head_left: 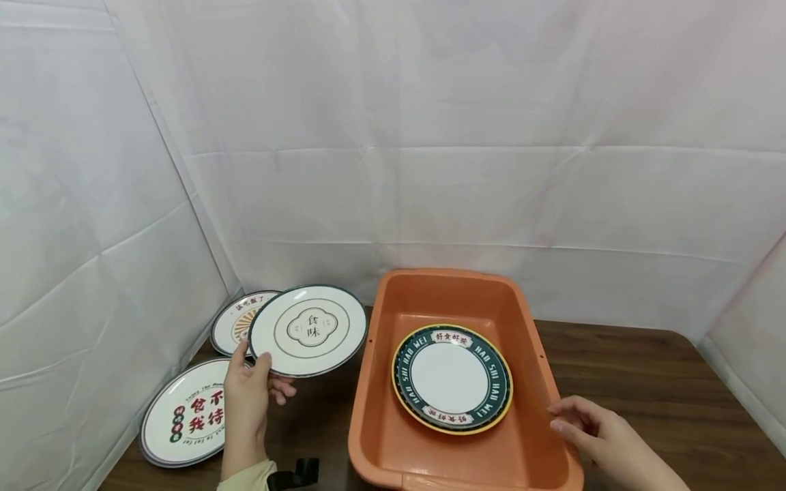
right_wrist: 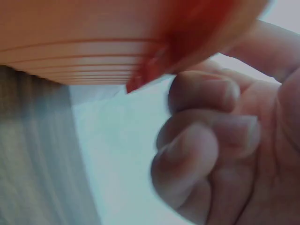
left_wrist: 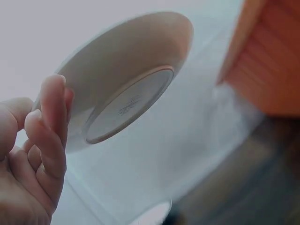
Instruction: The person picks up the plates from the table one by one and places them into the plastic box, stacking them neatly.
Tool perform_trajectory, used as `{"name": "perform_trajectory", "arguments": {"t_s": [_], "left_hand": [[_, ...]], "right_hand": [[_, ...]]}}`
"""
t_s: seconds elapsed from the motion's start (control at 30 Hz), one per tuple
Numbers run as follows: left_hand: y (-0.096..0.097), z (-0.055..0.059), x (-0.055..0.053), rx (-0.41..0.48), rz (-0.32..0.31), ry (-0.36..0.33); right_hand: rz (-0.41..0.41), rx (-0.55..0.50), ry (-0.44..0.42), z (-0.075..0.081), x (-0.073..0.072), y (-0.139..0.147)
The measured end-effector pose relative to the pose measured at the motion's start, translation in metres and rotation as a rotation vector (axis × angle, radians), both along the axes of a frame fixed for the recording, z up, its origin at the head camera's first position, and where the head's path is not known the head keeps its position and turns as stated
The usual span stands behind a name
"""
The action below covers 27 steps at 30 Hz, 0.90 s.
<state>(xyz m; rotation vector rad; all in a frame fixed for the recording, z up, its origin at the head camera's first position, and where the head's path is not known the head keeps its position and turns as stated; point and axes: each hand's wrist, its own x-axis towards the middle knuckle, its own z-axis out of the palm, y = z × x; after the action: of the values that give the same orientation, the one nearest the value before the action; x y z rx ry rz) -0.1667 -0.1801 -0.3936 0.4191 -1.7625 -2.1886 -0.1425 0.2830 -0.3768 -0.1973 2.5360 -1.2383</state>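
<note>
My left hand (head_left: 254,395) pinches the near-left edge of a white plate (head_left: 325,351) with a dark rim and a small printed emblem in the middle. In the left wrist view, the underside (left_wrist: 129,110) of this plate shows, tilted, with its foot ring. My right hand (head_left: 592,433) is at the right rim of an orange plastic basin (head_left: 381,423), thumb and index finger on the edge. The right wrist view shows its other fingers (right_wrist: 187,154) curled below that rim. A plate with a green lettered band (head_left: 402,382) and yellow edge lies in the basin.
Left of the basin, a plate with red characters (head_left: 178,416) lies on the dark wooden table (head_left: 645,382). Behind it, a plate with an orange sunburst (head_left: 230,324) is partly covered by the held plate. White cloth walls (head_left: 467,191) stand behind and at both sides.
</note>
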Motion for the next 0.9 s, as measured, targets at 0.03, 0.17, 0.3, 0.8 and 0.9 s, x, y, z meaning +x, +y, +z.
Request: {"name": "perform_trajectory", "arguments": {"t_s": [0.03, 0.17, 0.3, 0.8, 0.9], "left_hand": [[0.003, 0.004, 0.001, 0.012, -0.013, 0.01], [0.016, 0.016, 0.003, 0.048, -0.109, 0.049], [0.035, 0.024, 0.004, 0.055, -0.231, 0.073], [0.099, 0.052, 0.026, 0.072, -0.676, 0.117], [0.104, 0.054, 0.029, 0.089, -0.744, 0.12]], "right_hand": [[-0.01, 0.035, -0.009, 0.003, 0.002, -0.002], [-0.075, 0.16, -0.021, 0.018, 0.01, -0.008], [-0.166, 0.214, 0.022, 0.031, 0.018, -0.015], [-0.347, -0.346, 0.236, 0.046, 0.037, -0.071], [-0.319, -0.44, 0.256, 0.042, 0.034, -0.082]]}}
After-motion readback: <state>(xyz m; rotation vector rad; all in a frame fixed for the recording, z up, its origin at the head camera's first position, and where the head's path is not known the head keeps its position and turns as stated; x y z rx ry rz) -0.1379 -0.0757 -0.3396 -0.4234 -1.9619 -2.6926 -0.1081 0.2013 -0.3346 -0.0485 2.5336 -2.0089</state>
